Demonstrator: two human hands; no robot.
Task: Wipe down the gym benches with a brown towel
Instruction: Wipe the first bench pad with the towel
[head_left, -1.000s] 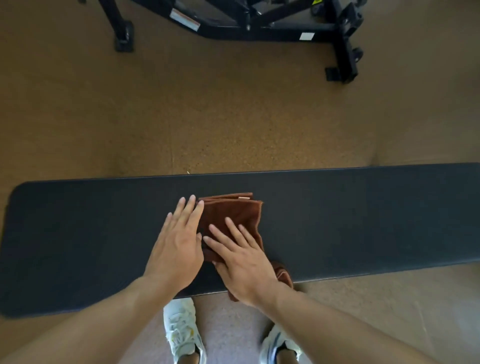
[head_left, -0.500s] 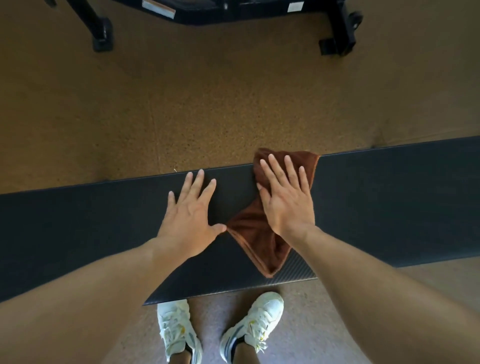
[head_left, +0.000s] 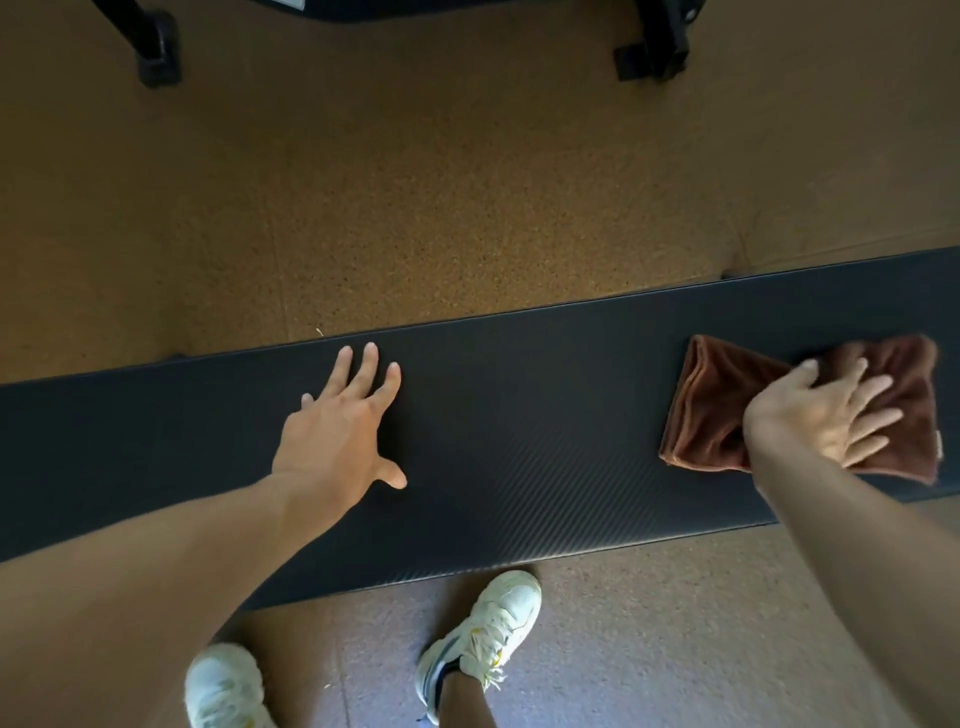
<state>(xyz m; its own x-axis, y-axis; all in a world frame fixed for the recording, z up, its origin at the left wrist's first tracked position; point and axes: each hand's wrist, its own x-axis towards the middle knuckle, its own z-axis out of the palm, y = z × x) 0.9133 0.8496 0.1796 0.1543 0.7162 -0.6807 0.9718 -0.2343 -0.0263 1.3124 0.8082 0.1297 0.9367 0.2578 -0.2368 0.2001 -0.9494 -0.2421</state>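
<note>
Two hands lie on the black bench (head_left: 519, 415). The left hand (head_left: 337, 431) rests flat on the pad near its far edge, fingers straight and spread, holding nothing. The right hand (head_left: 826, 410) presses with spread, straight fingers on the folded brown towel (head_left: 727, 395), which lies toward the right end of the bench. White sneakers (head_left: 488, 623) stand on the floor (head_left: 467, 182) by the near edge.
</note>
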